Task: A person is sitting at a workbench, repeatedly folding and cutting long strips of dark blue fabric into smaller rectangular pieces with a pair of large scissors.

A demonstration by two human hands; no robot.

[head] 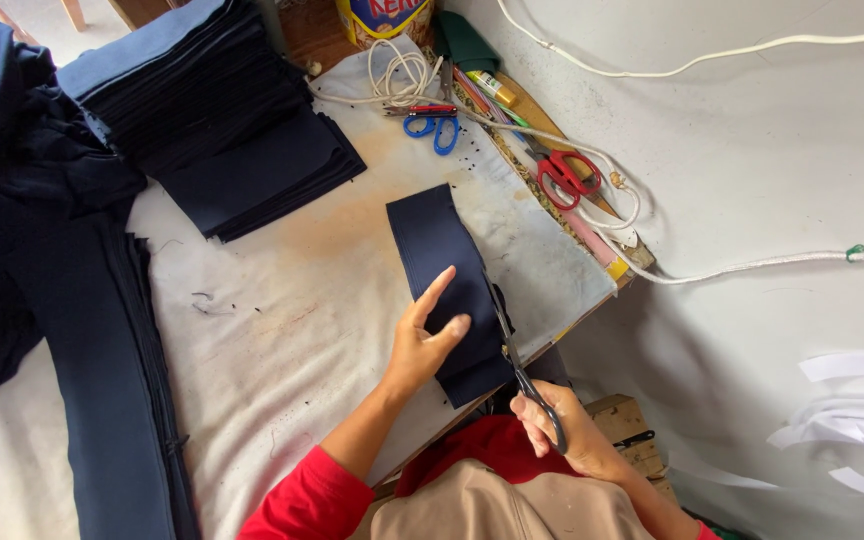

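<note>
Navy fabric strip (442, 270): pinned flat under open left hand (422, 340); black scissors (524, 375) gripped by right hand (562, 435) along its edge.

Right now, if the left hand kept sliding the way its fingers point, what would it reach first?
The left hand lies flat on the dark fabric strip, fingers pointing up along it. Past the strip's far end, the blue-handled scissors look roughly next in line.

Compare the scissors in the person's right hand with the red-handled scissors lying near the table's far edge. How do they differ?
The scissors in the right hand have dark handles; the red-handled scissors have bright red ones. The dark pair is gripped by the right hand, blades along the edge of the navy fabric strip; the red pair lies unheld beside a white cord. Both are scissors, with long metal blades.
</note>
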